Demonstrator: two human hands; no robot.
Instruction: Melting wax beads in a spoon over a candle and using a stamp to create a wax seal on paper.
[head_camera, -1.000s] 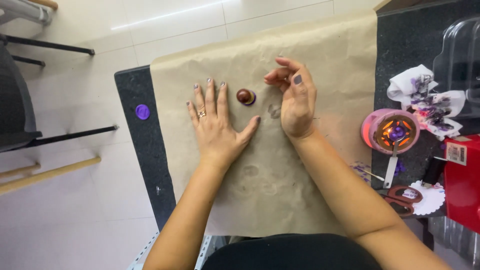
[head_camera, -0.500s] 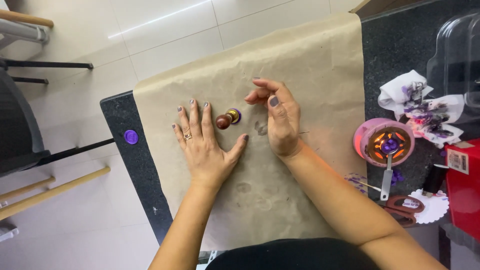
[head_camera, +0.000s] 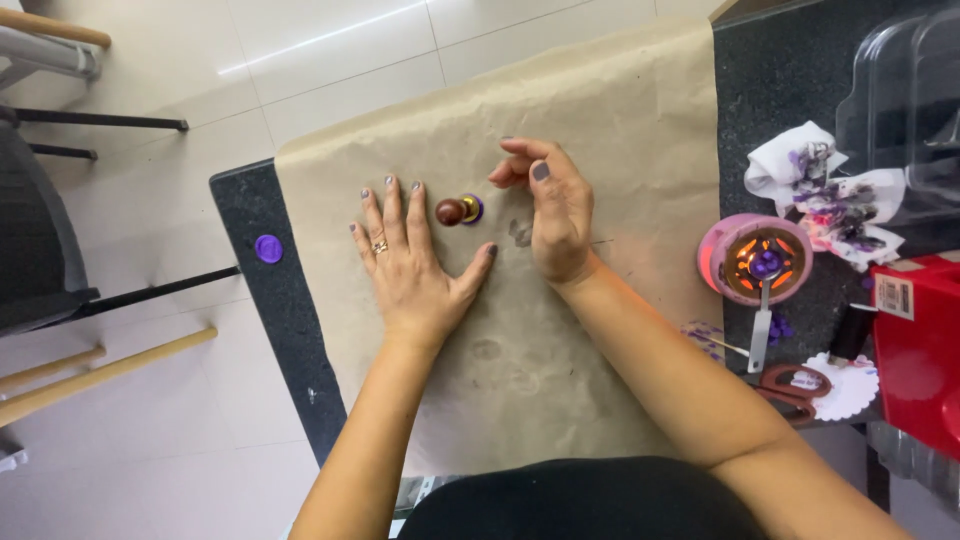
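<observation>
You are working over a creased sheet of brown kraft paper (head_camera: 600, 110). Your left hand (head_camera: 415, 265) is lying flat and released; your right hand (head_camera: 555, 215) is hovering loosely curled, grasping nothing. At its nine o'clock, the small wooden-knobbed brass seal stamp (head_camera: 457, 210) is lying tipped: probably rigid, compact, best gripped by the knob. At three o'clock, the pink round warmer (head_camera: 755, 258) is holding purple wax.
</observation>
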